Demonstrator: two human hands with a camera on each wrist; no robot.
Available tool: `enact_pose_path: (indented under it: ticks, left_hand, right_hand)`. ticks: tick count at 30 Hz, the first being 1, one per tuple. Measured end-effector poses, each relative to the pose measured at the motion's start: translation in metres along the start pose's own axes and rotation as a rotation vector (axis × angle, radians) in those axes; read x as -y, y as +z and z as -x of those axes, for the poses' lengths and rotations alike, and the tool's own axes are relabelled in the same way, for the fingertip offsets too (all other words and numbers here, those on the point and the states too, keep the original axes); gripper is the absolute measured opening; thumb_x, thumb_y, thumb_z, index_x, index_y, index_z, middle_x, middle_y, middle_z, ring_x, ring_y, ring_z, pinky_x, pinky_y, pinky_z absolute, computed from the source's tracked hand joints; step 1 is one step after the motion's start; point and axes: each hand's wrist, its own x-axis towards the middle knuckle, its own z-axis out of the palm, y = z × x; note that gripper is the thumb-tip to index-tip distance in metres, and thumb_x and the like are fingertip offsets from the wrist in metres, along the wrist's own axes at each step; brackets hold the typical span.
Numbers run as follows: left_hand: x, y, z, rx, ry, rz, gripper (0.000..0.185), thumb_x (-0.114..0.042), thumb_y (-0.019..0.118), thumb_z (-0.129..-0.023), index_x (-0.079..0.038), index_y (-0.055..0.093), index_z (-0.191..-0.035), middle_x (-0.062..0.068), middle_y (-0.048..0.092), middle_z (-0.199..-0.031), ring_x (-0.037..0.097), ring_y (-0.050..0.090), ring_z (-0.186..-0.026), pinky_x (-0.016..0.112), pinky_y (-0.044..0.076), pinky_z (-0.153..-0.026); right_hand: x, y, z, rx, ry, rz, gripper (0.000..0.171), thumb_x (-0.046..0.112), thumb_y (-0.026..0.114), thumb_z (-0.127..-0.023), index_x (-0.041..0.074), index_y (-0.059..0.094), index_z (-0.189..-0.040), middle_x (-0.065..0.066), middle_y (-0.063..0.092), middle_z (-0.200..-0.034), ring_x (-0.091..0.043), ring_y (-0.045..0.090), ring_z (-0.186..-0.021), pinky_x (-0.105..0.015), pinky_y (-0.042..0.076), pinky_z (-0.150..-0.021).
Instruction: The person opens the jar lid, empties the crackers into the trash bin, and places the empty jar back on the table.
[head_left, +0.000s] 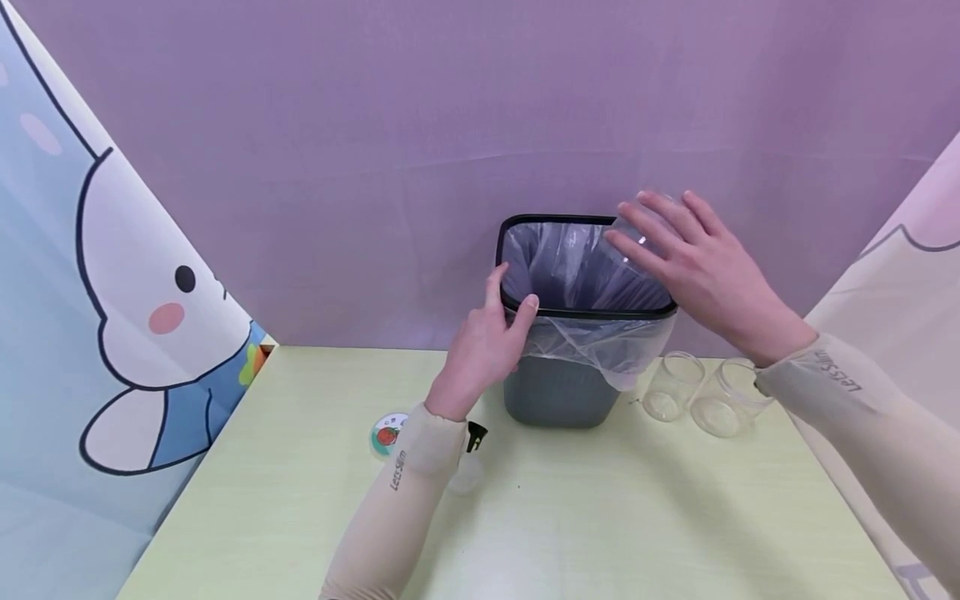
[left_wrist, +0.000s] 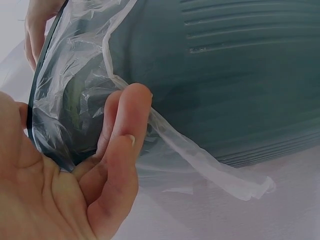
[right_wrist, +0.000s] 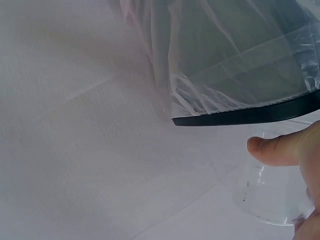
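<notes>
Matt grey plastic bin, thin glossy crinkled liner.

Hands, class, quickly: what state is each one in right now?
Left hand: grips the bin at its rim.
Right hand: holds a clear cup over the bin.

Our left hand grips the near-left rim of a dark grey waste bin, which stands upright at the back of the table, lined with a thin clear bag folded over its black rim. Our right hand holds a clear plastic cup tilted above the bin's open mouth.
</notes>
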Motion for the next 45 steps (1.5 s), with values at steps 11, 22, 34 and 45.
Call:
enact_pose_path:
  ticks: [11, 22, 34, 45]
  left_hand:
    - [0.0, 0.001, -0.001, 0.006, 0.012, -0.015, 0.079, -0.076, 0.027, -0.094, -0.039, 0.001, -0.157, 0.002, 0.061, -0.055, 0.017, 0.061, -0.046, 0.039, 0.047, -0.057]
    - [-0.001, 0.002, -0.002, 0.008, 0.004, -0.005, 0.076, -0.074, 0.03, -0.095, -0.04, 0.001, -0.157, 0.002, 0.062, -0.055, 0.017, 0.061, -0.046, 0.04, 0.047, -0.057]
    - [0.0, 0.003, -0.003, 0.002, 0.014, -0.006, 0.078, -0.075, 0.028, -0.095, -0.037, 0.002, -0.158, 0.002, 0.061, -0.054, 0.017, 0.061, -0.045, 0.04, 0.047, -0.057]
    - [-0.001, 0.004, -0.003, 0.014, -0.003, -0.009, 0.076, -0.074, 0.029, -0.095, -0.039, 0.001, -0.157, 0.003, 0.062, -0.056, 0.017, 0.061, -0.046, 0.039, 0.047, -0.058]
  right_hand:
    - [-0.006, 0.005, 0.015, -0.098, 0.203, -0.098, 0.072, -0.003, 0.076, -0.074, 0.004, 0.051, -0.142, -0.026, 0.049, -0.141, -0.05, 0.042, -0.127, -0.063, 0.035, -0.103]
    - [-0.013, -0.002, 0.037, -0.086, 0.875, -0.585, 0.099, 0.012, 0.094, -0.065, 0.011, 0.043, -0.151, -0.018, 0.048, -0.146, -0.041, 0.04, -0.13, -0.051, 0.029, -0.109]
    - [0.009, -0.012, 0.084, -0.063, 1.165, -0.871, 0.079, 0.019, 0.084, -0.082, 0.025, 0.043, -0.148, -0.005, 0.048, -0.138, -0.012, 0.053, -0.107, -0.009, 0.043, -0.079]
    - [0.05, 0.013, 0.129, -0.115, 1.166, -0.904, 0.074, 0.009, 0.082, -0.082, 0.014, 0.045, -0.146, -0.002, 0.055, -0.129, -0.005, 0.052, -0.11, -0.006, 0.04, -0.087]
